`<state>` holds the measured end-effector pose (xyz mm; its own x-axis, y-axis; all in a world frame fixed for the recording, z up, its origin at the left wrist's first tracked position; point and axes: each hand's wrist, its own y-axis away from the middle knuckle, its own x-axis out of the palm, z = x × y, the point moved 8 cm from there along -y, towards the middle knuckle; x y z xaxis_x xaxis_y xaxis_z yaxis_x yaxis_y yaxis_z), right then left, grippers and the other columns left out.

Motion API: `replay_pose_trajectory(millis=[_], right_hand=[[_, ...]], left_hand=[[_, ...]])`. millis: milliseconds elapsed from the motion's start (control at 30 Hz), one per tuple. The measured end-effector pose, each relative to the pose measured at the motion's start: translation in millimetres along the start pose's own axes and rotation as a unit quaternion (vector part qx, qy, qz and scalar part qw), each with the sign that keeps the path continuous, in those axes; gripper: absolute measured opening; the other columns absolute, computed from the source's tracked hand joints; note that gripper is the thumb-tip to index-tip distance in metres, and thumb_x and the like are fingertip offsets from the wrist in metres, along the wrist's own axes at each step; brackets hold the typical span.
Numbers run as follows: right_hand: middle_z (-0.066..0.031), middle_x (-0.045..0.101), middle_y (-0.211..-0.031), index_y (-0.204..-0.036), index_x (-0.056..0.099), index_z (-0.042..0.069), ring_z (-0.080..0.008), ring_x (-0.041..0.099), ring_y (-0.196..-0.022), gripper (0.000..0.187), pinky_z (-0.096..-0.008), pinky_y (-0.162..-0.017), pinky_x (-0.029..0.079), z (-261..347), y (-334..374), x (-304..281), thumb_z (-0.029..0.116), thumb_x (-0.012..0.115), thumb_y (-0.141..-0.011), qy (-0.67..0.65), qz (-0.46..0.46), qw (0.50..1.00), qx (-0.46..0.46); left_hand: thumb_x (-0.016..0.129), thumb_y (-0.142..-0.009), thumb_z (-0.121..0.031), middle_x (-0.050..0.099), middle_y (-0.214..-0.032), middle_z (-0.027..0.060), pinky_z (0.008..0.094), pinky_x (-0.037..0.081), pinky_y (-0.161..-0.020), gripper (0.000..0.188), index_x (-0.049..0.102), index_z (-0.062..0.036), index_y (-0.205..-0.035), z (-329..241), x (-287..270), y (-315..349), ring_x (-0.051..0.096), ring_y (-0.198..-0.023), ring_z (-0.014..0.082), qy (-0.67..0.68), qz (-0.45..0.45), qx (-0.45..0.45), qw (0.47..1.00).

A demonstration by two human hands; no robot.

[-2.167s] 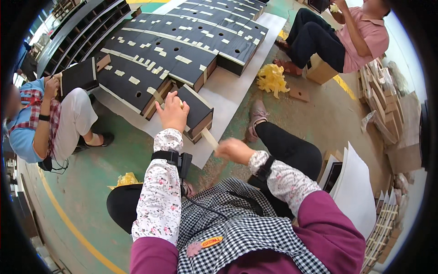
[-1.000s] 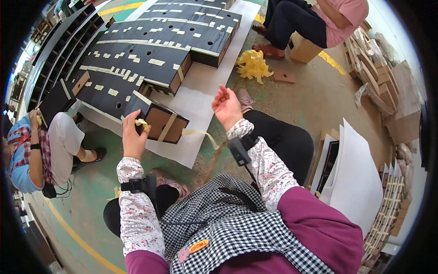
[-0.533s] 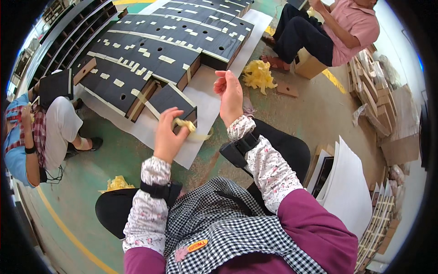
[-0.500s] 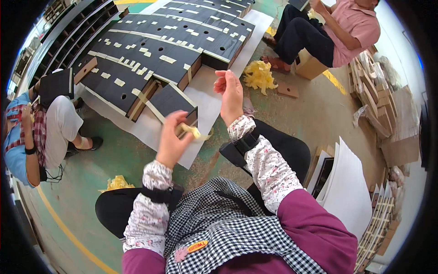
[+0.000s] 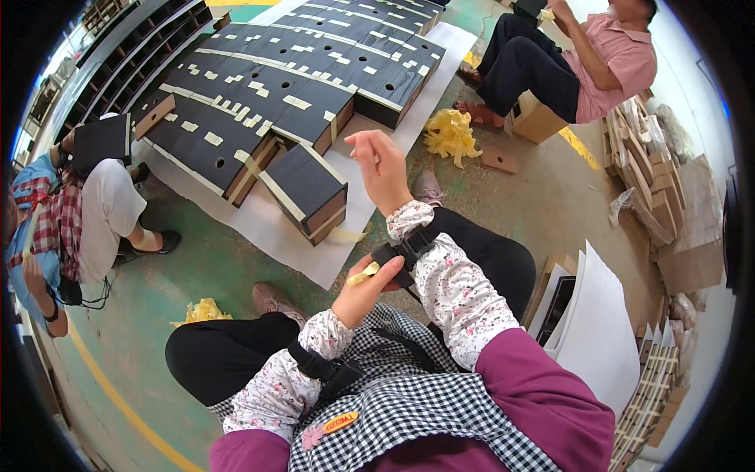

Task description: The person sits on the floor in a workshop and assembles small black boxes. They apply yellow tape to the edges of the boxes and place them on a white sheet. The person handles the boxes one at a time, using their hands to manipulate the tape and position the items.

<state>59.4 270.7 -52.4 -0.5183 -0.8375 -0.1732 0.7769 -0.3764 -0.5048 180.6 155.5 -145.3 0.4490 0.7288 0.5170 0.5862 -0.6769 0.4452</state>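
Yellow tape (image 5: 363, 273) in the left hand's (image 5: 358, 297) pinch beside the black wrist device (image 5: 391, 256); right hand (image 5: 382, 169) loosely half-curled.

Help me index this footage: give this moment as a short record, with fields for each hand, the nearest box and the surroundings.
left hand: holding yellow tape, at the black wrist device
right hand: raised, fingers loosely bent, nothing visibly held
nearest box: black top, brown end, on white sheet
surroundings: seated person in pink; heap of yellow strips on the floor
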Motion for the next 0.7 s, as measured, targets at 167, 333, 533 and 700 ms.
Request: replay_pose_trajectory(millis=[167,333,533,700], right_hand=[[0.0004,0.054,-0.068,-0.083,0.059,0.003,-0.0097,0.051,-0.060,0.024,-0.0244,-0.056,0.042,-21,8,9,0.021,0.046,-0.092,-0.120,0.008,0.988,0.093],[0.0020,0.054,-0.065,-0.085,0.061,0.006,-0.0072,0.050,-0.059,0.027,-0.0207,-0.056,0.039,-87,29,1,0.027,0.046,-0.091,-0.316,-0.088,0.890,0.317],[-0.0007,0.055,-0.071,-0.089,0.061,0.005,-0.0079,0.050,-0.063,0.026,-0.0220,-0.056,0.040,-149,79,12,0.027,0.047,-0.090,-0.243,0.007,0.890,0.387],[-0.0127,0.063,-0.088,-0.099,0.057,-0.002,-0.0228,0.060,-0.082,0.028,-0.0323,-0.074,0.047,-205,143,26,0.021,0.057,-0.083,0.010,0.093,0.948,0.305]], left_hand=[[0.061,-0.085,-0.027,0.061,-0.095,0.0043,0.0274,0.051,-0.075,0.032,0.053,-0.0023,-0.104,11,5,2,0.061,-0.082,0.0128,0.031,0.014,-0.023,0.999],[0.062,-0.085,-0.030,0.061,-0.097,0.0035,0.0265,0.051,-0.075,0.040,0.050,-0.0038,-0.112,14,10,3,0.060,-0.086,0.0119,0.014,0.026,-0.063,0.998],[0.046,-0.092,-0.036,0.060,-0.087,0.0057,0.0244,0.047,-0.059,0.036,0.056,-0.0016,-0.097,-29,-42,-11,0.057,-0.063,0.0114,-0.214,-0.035,0.058,0.975],[0.059,-0.082,-0.023,0.058,-0.103,0.0132,0.0384,0.041,-0.086,0.026,0.058,-0.0038,-0.100,-147,-48,-37,0.054,-0.099,0.0273,-0.513,-0.144,0.308,0.788]])
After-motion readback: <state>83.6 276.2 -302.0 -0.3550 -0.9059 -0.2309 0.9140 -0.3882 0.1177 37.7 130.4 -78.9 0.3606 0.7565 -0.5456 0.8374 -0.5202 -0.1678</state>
